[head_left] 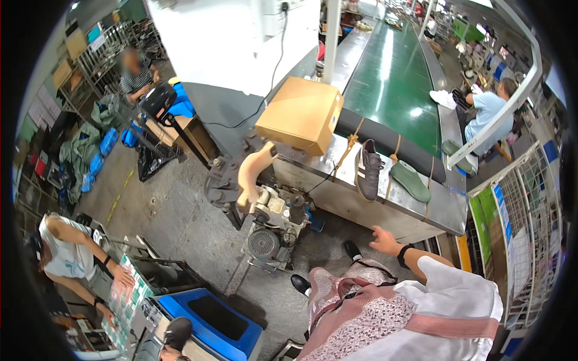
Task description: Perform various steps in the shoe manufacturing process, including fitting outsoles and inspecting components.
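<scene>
The right grip [384,242] is spread wide with nothing in it, fingers reaching out near the end of the metal worktop [448,212]. Ahead of this grip and slightly to its left, a dark shoe with pale stripes [368,171] lies on the worktop; ahead and to its right lies a green shoe-shaped piece [410,180]. Both are apart from the fingers. Farther ahead are a cardboard box [299,114] and a green conveyor belt [391,75]. To the right grip's left, a grey motor [264,243] stands low on the floor.

The left grip [171,357], mostly cut off by the lower edge, is closed round a black shoe [178,332]. Just right of that grip is a blue machine cover [241,344]; ahead and to its left, a co-worker's hands rest on a green-and-white sheet [133,287].
</scene>
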{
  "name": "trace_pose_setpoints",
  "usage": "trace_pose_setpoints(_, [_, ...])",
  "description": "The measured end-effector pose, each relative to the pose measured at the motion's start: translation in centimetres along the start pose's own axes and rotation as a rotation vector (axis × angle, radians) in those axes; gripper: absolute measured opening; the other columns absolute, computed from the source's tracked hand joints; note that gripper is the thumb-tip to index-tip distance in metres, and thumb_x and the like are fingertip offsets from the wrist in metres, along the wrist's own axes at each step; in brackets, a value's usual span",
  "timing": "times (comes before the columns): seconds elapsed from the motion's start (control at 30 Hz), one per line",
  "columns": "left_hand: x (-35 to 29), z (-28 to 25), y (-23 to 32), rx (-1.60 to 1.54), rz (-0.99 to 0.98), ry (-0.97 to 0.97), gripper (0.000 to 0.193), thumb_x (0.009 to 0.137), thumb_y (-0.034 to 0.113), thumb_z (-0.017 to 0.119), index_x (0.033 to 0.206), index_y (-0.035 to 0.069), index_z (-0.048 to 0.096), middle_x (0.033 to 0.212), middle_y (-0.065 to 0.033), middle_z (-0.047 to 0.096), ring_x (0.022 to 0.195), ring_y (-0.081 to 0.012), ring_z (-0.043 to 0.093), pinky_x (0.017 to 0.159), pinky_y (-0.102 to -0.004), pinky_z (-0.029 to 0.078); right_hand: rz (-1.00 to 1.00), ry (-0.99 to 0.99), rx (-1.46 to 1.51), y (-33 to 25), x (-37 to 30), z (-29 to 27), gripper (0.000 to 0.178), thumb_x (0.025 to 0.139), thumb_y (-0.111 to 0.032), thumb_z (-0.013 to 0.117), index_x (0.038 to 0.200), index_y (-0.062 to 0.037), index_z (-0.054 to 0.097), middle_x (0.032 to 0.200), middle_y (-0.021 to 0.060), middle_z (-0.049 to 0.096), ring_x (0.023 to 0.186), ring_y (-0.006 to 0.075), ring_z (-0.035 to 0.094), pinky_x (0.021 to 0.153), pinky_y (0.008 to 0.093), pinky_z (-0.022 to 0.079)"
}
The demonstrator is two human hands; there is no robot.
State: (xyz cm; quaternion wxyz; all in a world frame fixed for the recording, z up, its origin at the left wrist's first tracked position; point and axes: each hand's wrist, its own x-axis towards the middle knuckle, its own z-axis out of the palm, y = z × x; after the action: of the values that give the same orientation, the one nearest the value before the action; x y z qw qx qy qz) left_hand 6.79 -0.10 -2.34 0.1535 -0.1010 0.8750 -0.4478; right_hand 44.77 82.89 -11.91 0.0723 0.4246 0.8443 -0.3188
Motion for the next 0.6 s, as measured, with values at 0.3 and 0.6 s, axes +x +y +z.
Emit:
trace_pose_setpoints(0.3, [-21.6,-27.1,12.4,-1.402,0.463,0.545,0.036,0.087,0.016,0.070,0.066,0.000,0.045,0.061,-0.0166,0.044,0.058,-0.0354,0.042,0.058,-0.0487,0.035,0.141,-0.489,0.945,-5.5,4.4,-1.2,0.083,0.088,-0.040,0.072,0.153,-0.0080,0.031,0.141,0.0174,0.052,0.124,0.0301,0.056,0.098,0.0428,0.050])
trace_pose_setpoints(0.6, [-42.5,-47.5,26.3,-1.942,0.968,0.255,0.039,0.083,0.010,0.076,0.066,0.002,0.042,0.064,-0.0057,0.040,0.059,-0.0207,0.039,0.057,-0.0343,0.034,0.323,-1.372,1.674,-14.2,1.4,-13.7,0.075,0.095,-0.065,0.047,0.146,-0.0094,0.047,0.136,0.0152,0.059,0.119,0.0284,0.059,0.104,0.0400,0.046])
